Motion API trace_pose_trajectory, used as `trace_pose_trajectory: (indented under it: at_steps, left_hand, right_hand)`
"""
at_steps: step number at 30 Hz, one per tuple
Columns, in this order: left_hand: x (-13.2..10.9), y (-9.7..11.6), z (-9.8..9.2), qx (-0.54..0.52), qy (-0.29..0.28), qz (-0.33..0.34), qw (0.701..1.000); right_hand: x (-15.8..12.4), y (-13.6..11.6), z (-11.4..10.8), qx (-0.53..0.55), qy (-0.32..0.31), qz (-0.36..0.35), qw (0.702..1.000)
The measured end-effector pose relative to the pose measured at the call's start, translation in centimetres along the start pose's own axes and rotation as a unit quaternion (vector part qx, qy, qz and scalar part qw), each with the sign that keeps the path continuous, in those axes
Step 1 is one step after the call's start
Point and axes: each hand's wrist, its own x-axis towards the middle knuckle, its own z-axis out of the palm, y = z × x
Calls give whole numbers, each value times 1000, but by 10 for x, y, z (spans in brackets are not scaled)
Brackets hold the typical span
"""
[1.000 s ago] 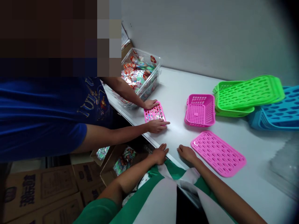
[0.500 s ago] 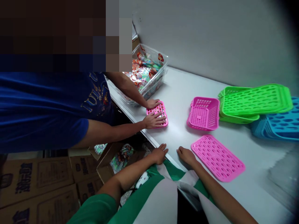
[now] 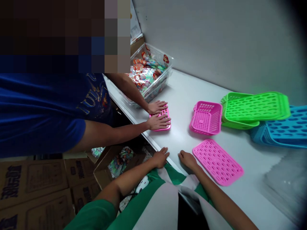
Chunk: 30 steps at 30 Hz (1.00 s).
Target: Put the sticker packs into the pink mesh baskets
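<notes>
My left hand (image 3: 160,157) rests on the edge of the white table with its fingers laid over it, holding nothing. On the tabletop, my right hand (image 3: 188,159) is curled into a loose fist, with nothing seen in it. Just right of that hand lies a flat pink perforated lid (image 3: 218,163). Beyond it stands a pink plastic basket (image 3: 206,118), its inside showing. Across the corner, a co-worker in a blue shirt presses both hands flat on a pink lidded basket (image 3: 159,129), which they mostly cover.
Green baskets and lids (image 3: 256,105) are stacked at the right, with blue baskets (image 3: 273,131) beside them. A clear bin (image 3: 161,81) of printed packets stands by the wall. Clear plastic (image 3: 285,182) lies at the right. Cardboard boxes (image 3: 35,182) sit below, left of the table.
The co-worker's farther hand has spread flat over the pink lid, covering more of it. My hands stay in place while the view shifts slightly.
</notes>
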Motion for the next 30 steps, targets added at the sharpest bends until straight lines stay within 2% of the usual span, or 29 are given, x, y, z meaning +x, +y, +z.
trace_pose_trajectory:
  at_steps: [13,30]
  left_hand:
    - [2,4,-3,30,-8,6,999]
    - [4,1,1,45,-9,16,999]
  right_hand:
    - [2,5,3,8,9,3,1000]
    - [3,7,7,19,21,-1,1000]
